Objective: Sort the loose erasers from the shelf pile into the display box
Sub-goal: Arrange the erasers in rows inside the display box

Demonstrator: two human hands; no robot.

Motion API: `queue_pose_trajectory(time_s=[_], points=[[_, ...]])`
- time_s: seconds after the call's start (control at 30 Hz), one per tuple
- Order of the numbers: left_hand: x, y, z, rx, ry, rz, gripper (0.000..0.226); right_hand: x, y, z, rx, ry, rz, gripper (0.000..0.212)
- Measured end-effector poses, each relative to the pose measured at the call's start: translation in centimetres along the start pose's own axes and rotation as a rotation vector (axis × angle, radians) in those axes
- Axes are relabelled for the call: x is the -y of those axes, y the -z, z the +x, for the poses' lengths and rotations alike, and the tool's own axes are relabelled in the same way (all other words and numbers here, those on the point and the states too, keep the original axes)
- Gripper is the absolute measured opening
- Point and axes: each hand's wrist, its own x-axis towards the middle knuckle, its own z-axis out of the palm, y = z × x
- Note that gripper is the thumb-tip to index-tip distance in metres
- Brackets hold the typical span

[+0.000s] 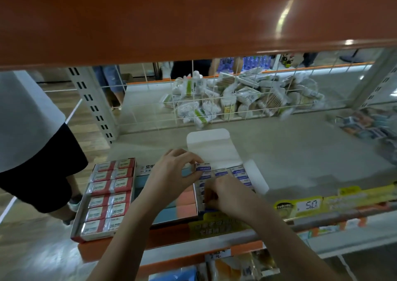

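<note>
The white display box (pixel 256 178) stands open on the shelf, its lid flap (pixel 211 147) folded back. Rows of white erasers with blue labels (pixel 240 173) fill it. My left hand (pixel 171 177) pinches one blue-labelled eraser (pixel 203 169) above the box's back left corner. My right hand (pixel 225 194) reaches into the front of the box, fingers curled among the erasers there. What those fingers hold is hidden. A loose pile of packs (pixel 365 126) lies at the shelf's far right.
Left of the display box sit a box of pastel blue and pink blocks (pixel 184 205) and a tray of red-and-white erasers (pixel 109 197). A wire grid (pixel 193 100) backs the shelf, bagged goods (pixel 247 96) behind it. A person (pixel 32 141) stands at left. The upper orange shelf (pixel 193 18) overhangs.
</note>
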Motion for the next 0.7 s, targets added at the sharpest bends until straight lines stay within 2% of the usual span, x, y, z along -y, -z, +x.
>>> queue_pose_trajectory(time_s=[0.1,0.17,0.3,0.37,0.5,0.6,0.7], points=[[-0.4,-0.4,1.3,0.035,-0.026,-0.010,0.020,-0.3,0.1,-0.6,-0.030,-0.041,0.049,0.015],[-1.0,-0.9,2.3,0.083,-0.066,0.004,0.019,-1.0,1.0,-1.2,-0.107,-0.104,0.095,0.013],[-2.7,-2.4,4.1,0.212,-0.100,0.116,0.023,-4.1,3.6,-2.6,-0.452,-0.251,0.061,0.006],[-3.6,-3.4,4.8,0.253,-0.117,0.195,0.023,-5.8,4.2,-3.1,-0.558,-0.360,0.023,0.009],[-4.7,-5.2,5.6,0.241,-0.126,0.296,0.024,-7.7,3.9,-3.8,-0.470,-0.486,0.079,0.025],[-5.0,-6.3,5.7,0.212,-0.138,0.344,0.026,-7.5,3.5,-3.9,-0.405,-0.460,0.120,0.022],[-5.1,-6.9,5.9,0.197,-0.144,0.350,0.029,-7.0,3.2,-3.8,-0.417,-0.464,0.146,0.020]])
